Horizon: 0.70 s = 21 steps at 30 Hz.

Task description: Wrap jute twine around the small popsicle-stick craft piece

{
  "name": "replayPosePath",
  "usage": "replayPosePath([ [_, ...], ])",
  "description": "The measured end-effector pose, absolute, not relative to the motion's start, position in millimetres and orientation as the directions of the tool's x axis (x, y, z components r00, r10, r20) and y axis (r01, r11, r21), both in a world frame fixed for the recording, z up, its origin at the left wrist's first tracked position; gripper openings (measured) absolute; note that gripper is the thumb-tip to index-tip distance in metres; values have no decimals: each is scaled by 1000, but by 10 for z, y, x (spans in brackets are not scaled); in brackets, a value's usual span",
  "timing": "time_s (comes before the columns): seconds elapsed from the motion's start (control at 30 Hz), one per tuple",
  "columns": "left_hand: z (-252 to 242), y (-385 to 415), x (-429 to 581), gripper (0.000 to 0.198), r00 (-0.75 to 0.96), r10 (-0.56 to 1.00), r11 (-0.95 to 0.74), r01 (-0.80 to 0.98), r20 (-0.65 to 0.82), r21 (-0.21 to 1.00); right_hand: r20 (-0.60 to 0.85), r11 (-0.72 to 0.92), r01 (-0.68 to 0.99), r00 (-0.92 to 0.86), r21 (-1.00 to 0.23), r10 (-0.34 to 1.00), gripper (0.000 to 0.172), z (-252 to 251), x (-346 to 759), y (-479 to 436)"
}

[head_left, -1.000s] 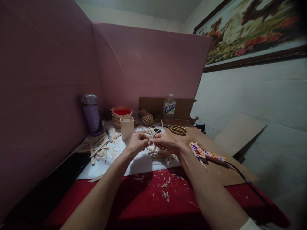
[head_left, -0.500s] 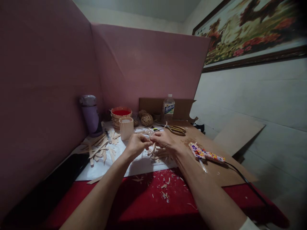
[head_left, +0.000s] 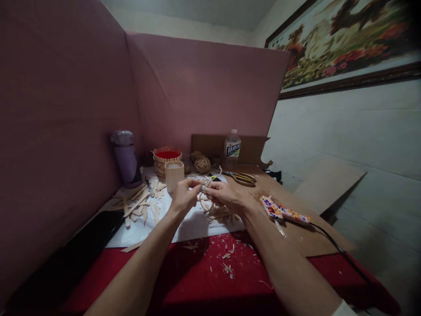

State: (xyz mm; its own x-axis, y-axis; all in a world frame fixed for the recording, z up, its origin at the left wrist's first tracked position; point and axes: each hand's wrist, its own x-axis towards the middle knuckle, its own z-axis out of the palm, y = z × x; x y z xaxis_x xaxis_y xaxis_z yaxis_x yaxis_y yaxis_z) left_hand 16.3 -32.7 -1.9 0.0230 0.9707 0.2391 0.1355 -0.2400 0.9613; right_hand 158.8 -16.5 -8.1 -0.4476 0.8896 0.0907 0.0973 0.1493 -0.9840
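Observation:
Above the white sheet, my left hand [head_left: 184,196] and my right hand [head_left: 224,195] meet fingertip to fingertip. Both are closed in a pinch on a thin piece of twine [head_left: 219,172]. One length of it curves up past the right fingers, and another loops down below them. What lies exactly between the fingertips is too small to make out. Just behind my left hand stands a pale cup of upright wooden sticks [head_left: 174,177]. Wood offcuts [head_left: 223,216] lie beneath my right hand.
Left lie loose craft sticks [head_left: 140,202] and a purple bottle [head_left: 125,161]. A red-lined basket [head_left: 159,166], a twine ball [head_left: 202,164], scissors [head_left: 244,178] and a clear bottle [head_left: 233,150] stand or lie behind. A patterned glue gun [head_left: 271,208] rests on cardboard [head_left: 302,243] at right, its cord trailing off.
Both hands have stayed close together and shifted slightly. The twine now stands higher behind the right fingers, and a loop shows below the hands. The other things have stayed put.

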Motion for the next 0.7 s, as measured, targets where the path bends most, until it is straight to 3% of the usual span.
replayPosePath([
  [0.13, -54, -299, 164, 15, 247, 954, -203, 106, 172, 974, 83, 211, 223, -477, -952, 875, 24, -63, 1575, -193],
  [0.5, -47, -316, 158, 11, 181, 981, -97, 160, 67, 982, 70, 254, 311, -499, -916, 864, 16, -50, 1611, -168],
  [0.7, -47, -299, 125, 12, 181, 982, -76, 140, 50, 987, 85, 283, 320, -515, -904, 853, 21, -57, 1614, -123],
])
